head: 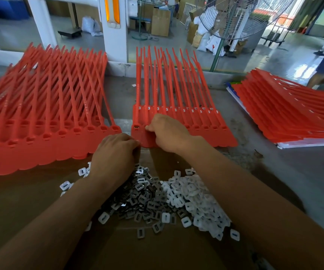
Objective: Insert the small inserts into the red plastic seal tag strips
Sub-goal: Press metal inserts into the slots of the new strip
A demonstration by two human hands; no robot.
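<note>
Seen from the head camera, a sheet of joined red strips (178, 115) lies flat in the middle of the grey table (278, 172). Its wide tag ends face the near side and its thin tails fan away to the far side.

The right hand (167, 133) rests on the near left part of this sheet. Its fingers are curled and its thumb tip presses beside the leftmost socket. That socket shows something grey inside. I cannot tell whether the hand pinches an insert.

The left hand (116, 152) sits just near of the sheet's left corner, knuckles up and fingers bunched at the tag edge. Whatever they hold is hidden.

Beneath both forearms, loose inserts are heaped on a brown cardboard sheet (30, 201). The grey metal ones (143, 197) lie to the left and the white plastic ones (196, 195) to the right, and the two heaps touch.

A taller stack of red strips (40, 117) lies to the left, and another stack (285, 114) sits on papers to the right. Raised marks run along some tails, too small to read.

Beyond the table stand a white pillar (112, 36), cardboard boxes (161, 22) and a caged fan (235, 18).
</note>
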